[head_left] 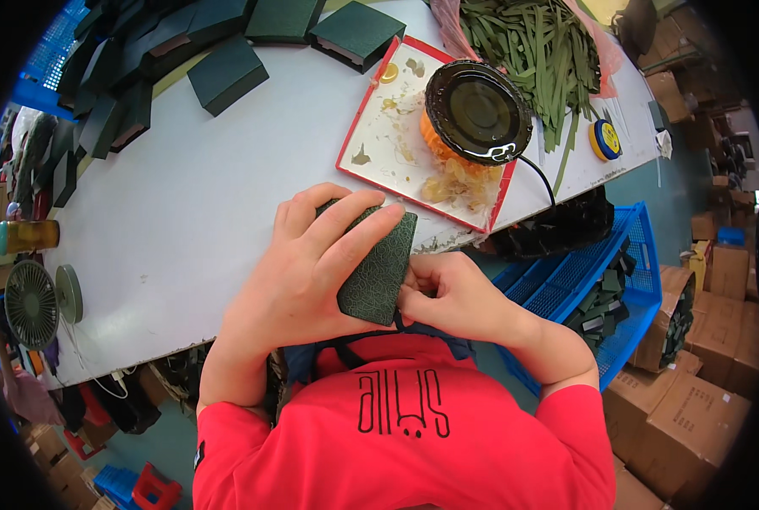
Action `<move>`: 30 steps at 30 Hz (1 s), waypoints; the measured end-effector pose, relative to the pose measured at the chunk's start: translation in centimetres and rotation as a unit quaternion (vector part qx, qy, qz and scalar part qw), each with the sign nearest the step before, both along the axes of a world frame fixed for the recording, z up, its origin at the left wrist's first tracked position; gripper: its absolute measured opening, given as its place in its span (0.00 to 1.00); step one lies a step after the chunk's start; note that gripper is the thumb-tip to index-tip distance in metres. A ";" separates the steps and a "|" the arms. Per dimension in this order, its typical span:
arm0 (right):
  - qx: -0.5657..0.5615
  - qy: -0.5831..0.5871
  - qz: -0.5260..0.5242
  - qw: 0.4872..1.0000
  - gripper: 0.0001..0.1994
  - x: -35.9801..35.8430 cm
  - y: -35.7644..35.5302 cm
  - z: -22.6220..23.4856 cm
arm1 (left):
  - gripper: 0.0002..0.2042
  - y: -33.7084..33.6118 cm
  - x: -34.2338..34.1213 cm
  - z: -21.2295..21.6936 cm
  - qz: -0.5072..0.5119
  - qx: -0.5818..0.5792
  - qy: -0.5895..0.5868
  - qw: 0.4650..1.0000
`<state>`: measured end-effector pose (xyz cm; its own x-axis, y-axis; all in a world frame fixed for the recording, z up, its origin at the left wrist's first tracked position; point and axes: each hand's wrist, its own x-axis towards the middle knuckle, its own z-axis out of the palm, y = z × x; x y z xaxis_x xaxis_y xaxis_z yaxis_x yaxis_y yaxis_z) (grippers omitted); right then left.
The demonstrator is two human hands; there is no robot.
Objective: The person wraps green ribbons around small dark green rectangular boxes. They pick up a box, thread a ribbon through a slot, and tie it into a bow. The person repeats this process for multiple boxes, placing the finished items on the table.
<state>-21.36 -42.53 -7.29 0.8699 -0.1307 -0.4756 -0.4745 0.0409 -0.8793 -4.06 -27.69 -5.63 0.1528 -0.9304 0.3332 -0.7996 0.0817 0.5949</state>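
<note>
We judged that the wrapping wanted steady pressure, so we kept the dark green textured fabric-covered box piece (378, 265) flat at the near edge of the white bench (184, 212) and worked its lower corner slowly to avoid wrinkles. Our left hand (311, 272) lay over it, fingers (354, 234) spread and nearly straight, pressing down rather than gripping. Our right hand (456, 297) had its fingers curled tight, pinching the piece's lower right edge. A red-rimmed glue tray (379, 127) with a round black glue pot (478, 110) sat just beyond.
</note>
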 end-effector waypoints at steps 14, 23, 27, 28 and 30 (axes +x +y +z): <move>0.155 -0.011 -0.075 0.985 0.16 -0.4 -0.3 -0.4 | 0.45 0.6 0.1 -0.2 0.031 -0.008 0.031 0.999; 0.364 -0.207 -0.364 0.832 0.07 -0.2 1.5 -2.3 | 0.55 1.4 0.4 -0.4 0.049 0.010 0.029 0.998; 0.636 -0.277 -0.300 0.655 0.06 -2.4 -1.8 -0.6 | 0.55 1.6 0.9 -0.9 0.047 0.005 0.024 0.999; 0.594 -0.304 -0.304 0.681 0.07 -3.3 -2.4 0.5 | 0.54 1.6 0.9 -0.8 0.051 0.004 0.028 0.998; 0.524 -0.380 -0.298 0.701 0.08 -4.3 -3.5 3.2 | 0.53 2.0 0.9 -0.9 0.062 0.002 0.036 0.997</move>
<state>-25.65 -46.00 -4.09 0.8634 -0.5044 -0.0109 0.4915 0.8458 -0.2077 -3.13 -25.67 -6.51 0.2910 -0.9041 0.3130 -0.7586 -0.0187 0.6513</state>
